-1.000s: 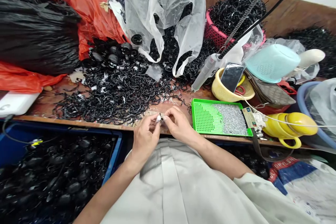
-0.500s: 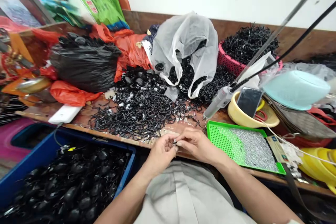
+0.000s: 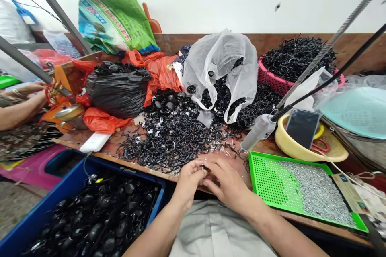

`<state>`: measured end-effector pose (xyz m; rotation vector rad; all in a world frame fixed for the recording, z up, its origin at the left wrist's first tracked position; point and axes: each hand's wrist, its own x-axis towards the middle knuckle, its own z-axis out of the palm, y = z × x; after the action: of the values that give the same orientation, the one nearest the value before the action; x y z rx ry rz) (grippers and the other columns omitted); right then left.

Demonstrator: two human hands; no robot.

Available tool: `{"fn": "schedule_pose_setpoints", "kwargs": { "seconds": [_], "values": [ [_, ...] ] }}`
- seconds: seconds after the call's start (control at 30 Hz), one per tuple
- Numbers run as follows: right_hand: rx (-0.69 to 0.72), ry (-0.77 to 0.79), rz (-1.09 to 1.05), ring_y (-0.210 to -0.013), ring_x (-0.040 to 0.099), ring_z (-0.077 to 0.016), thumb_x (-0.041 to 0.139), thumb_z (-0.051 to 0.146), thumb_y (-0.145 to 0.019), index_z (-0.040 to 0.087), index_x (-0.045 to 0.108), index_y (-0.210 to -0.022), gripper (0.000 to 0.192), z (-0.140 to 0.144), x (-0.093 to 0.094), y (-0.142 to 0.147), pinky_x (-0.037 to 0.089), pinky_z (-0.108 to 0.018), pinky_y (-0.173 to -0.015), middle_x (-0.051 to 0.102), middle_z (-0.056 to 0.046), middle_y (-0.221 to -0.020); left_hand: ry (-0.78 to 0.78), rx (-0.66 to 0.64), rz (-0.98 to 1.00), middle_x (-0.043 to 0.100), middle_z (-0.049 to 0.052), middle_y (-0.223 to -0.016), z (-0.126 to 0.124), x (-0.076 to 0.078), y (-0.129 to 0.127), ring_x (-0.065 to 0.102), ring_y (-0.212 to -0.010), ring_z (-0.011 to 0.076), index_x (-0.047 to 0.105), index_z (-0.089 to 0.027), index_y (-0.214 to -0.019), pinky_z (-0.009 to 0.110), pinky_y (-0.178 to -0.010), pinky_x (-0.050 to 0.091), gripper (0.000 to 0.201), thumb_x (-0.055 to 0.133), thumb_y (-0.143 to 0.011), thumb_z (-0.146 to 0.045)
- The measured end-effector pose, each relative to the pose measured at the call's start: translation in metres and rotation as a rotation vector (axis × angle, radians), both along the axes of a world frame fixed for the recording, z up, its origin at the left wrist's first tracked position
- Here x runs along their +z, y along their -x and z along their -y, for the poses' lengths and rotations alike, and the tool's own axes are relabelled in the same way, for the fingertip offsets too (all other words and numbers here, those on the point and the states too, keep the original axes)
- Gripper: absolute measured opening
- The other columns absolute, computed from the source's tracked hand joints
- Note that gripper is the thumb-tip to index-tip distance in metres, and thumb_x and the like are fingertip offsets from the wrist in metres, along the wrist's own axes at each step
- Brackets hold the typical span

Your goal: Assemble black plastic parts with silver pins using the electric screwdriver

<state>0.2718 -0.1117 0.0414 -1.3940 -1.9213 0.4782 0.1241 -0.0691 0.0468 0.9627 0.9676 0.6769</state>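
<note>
Head cam is looking down at a packed wooden workbench. Both hands meet at the front edge: left hand and right hand have their fingertips pinched together on one tiny dark part, too small to say what it is exactly. So both are closed on that little piece, right at the table edge, just in front of the big heap of black clips.

To the right of the hands sits a green tray with a layer of small silver pins in it. Behind that, a yellow bowl with a phone leaning in it, and a grey handheld tool hanging on a cable, tip near the tray's back corner.

Down left, below the bench, a blue crate full of rounded black pieces. Further back: a clear plastic bag, a black bag, orange bags, and a pink basket of more clips. Someone else's hands are at the far left.
</note>
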Motion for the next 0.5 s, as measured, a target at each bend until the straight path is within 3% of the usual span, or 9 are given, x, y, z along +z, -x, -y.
{"fn": "schedule_pose_setpoints", "kwargs": {
  "seconds": [0.07,0.13,0.2,0.27,0.33,0.37,0.43,0.5],
  "values": [
    [-0.103,-0.027,0.029,-0.094,0.06,-0.0246,0.056,0.018,-0.085,0.02,0.055,-0.12,0.035,-0.003,-0.006,0.0,0.053,-0.04,-0.079,0.062,-0.011,-0.1,-0.124,-0.147,-0.097,0.068,0.005,-0.079,-0.014,0.006,0.0,0.064,-0.067,0.0163,0.065,-0.015,-0.098,0.03,-0.066,0.052,0.026,0.063,-0.074,-0.025],
    [-0.192,-0.034,-0.036,-0.084,0.061,-0.0226,0.059,0.021,-0.083,0.019,0.056,-0.112,0.029,-0.004,-0.012,-0.003,0.053,-0.037,-0.071,0.061,-0.008,-0.092,-0.389,-0.289,-0.262,0.07,0.009,-0.094,-0.045,0.02,0.003,0.066,-0.086,0.0217,0.068,-0.017,-0.1,0.035,-0.08,0.052,0.028,0.064,-0.074,-0.027],
    [-0.227,-0.01,-0.123,-0.073,0.061,-0.0198,0.064,0.026,-0.081,0.02,0.055,-0.107,0.028,0.001,-0.017,-0.008,0.053,-0.033,-0.063,0.06,-0.006,-0.086,-0.745,-0.101,-0.514,0.065,0.01,-0.118,-0.094,0.038,0.007,0.059,-0.111,0.0262,0.066,-0.021,-0.112,0.04,-0.098,0.044,0.038,0.065,-0.076,-0.031],
    [-0.235,0.025,-0.191,-0.066,0.059,-0.0176,0.065,0.029,-0.081,0.021,0.055,-0.105,0.028,0.011,-0.022,-0.013,0.052,-0.03,-0.055,0.058,-0.005,-0.084,-0.955,0.239,-0.794,0.048,0.015,-0.14,-0.153,0.054,0.013,0.041,-0.133,0.0316,0.058,-0.02,-0.123,0.046,-0.111,0.031,0.052,0.067,-0.074,-0.033],
    [-0.227,0.038,-0.236,-0.063,0.059,-0.0169,0.064,0.026,-0.081,0.023,0.055,-0.106,0.027,0.024,-0.027,-0.015,0.052,-0.029,-0.052,0.058,-0.005,-0.083,-0.93,0.455,-1.012,0.024,0.018,-0.154,-0.207,0.063,0.017,0.024,-0.141,0.039,0.047,-0.021,-0.135,0.054,-0.111,0.026,0.073,0.072,-0.069,-0.041],
    [-0.225,0.033,-0.252,-0.063,0.059,-0.0169,0.064,0.023,-0.081,0.023,0.054,-0.107,0.028,0.03,-0.03,-0.014,0.052,-0.029,-0.052,0.058,-0.005,-0.083,-0.859,0.488,-1.078,0.017,0.019,-0.156,-0.229,0.064,0.019,0.02,-0.141,0.0429,0.045,-0.022,-0.136,0.058,-0.107,0.027,0.081,0.076,-0.064,-0.043],
    [-0.222,0.002,-0.267,-0.065,0.059,-0.0175,0.062,0.019,-0.08,0.024,0.054,-0.109,0.03,0.038,-0.036,-0.012,0.053,-0.03,-0.054,0.058,-0.005,-0.084,-0.784,0.441,-1.142,0.021,0.02,-0.153,-0.26,0.063,0.019,0.023,-0.137,0.047,0.05,-0.021,-0.129,0.064,-0.101,0.031,0.08,0.081,-0.057,-0.04],
    [-0.214,-0.025,-0.272,-0.066,0.059,-0.0179,0.062,0.017,-0.08,0.024,0.053,-0.11,0.032,0.041,-0.041,-0.01,0.054,-0.031,-0.056,0.058,-0.005,-0.086,-0.771,0.402,-1.147,0.036,0.023,-0.143,-0.275,0.059,0.017,0.031,-0.13,0.0478,0.057,-0.017,-0.115,0.064,-0.096,0.034,0.066,0.081,-0.055,-0.034]
  ]
}}
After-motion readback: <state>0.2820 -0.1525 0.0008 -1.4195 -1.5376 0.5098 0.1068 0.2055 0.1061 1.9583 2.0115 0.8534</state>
